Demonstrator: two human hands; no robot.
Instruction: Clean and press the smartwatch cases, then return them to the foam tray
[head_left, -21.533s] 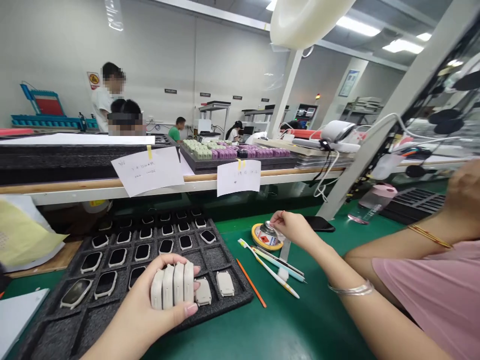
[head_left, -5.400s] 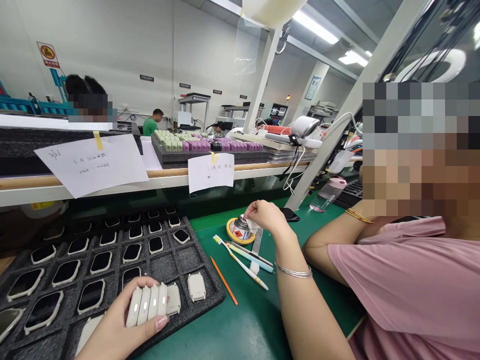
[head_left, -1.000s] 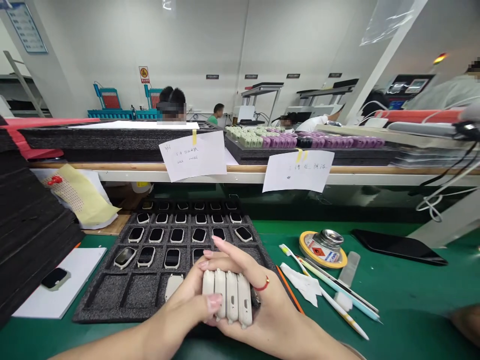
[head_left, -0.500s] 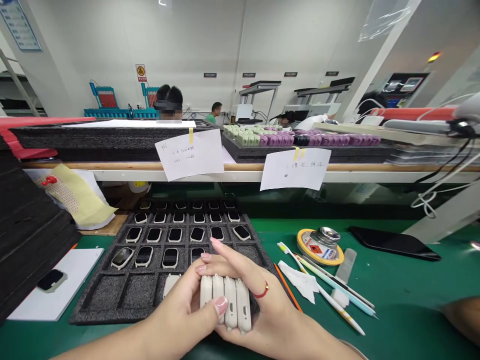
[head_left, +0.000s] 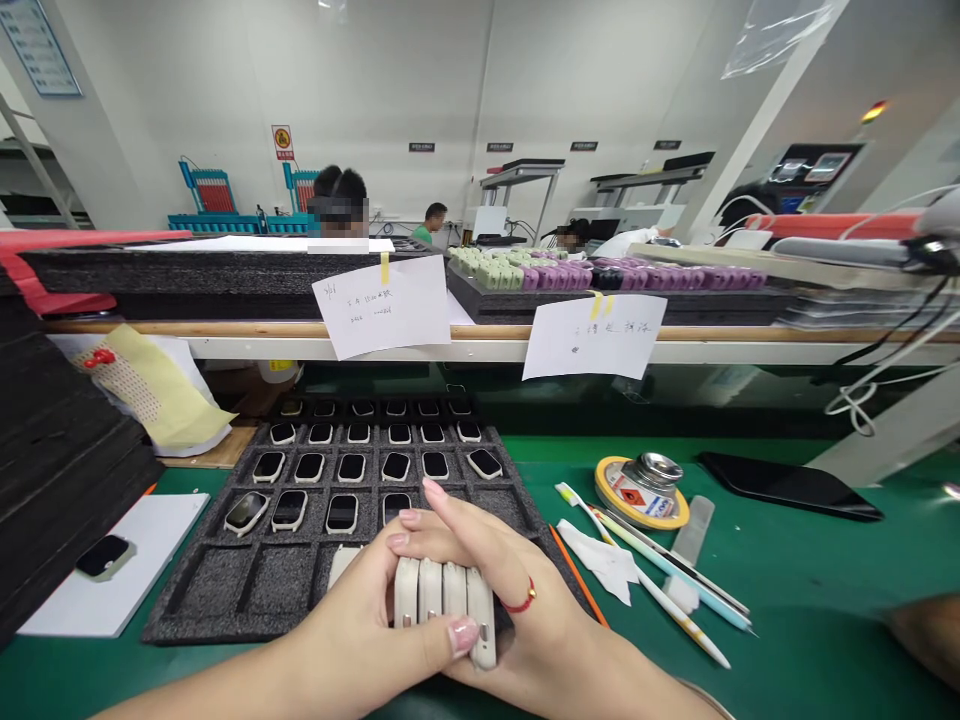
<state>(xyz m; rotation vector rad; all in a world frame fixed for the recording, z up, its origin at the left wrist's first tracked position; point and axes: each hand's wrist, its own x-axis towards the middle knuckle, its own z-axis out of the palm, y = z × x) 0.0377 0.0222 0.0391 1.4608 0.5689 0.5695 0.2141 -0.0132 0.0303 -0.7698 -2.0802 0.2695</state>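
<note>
Several beige smartwatch cases point(head_left: 430, 588) stand side by side in a row between my two hands. My left hand point(head_left: 375, 610) wraps their left side, its thumb laid across the lower part of the cases. My right hand point(head_left: 517, 600), with a red cord bracelet on the wrist, cups them from the right and below; its fingers overlap the left fingers at the far side. Just beyond, a black foam tray point(head_left: 202, 625) holds rows of watches with dark screens. Another pale case point(head_left: 341, 563) in the tray is partly hidden by my left hand.
Right of the tray lie an orange stick point(head_left: 581, 577), a white wipe point(head_left: 600, 562), toothbrushes point(head_left: 679, 625) and a metal-topped bottle point(head_left: 651, 478) by yellow tape. A black phone point(head_left: 787, 487) is farther right. Left, one watch point(head_left: 105, 557) rests on white paper; a foam stack point(head_left: 67, 480) rises beside it.
My left thumb has slid right across the cases, onto the rightmost ones. The held cases have turned slightly and shifted a little left between my palms.
</note>
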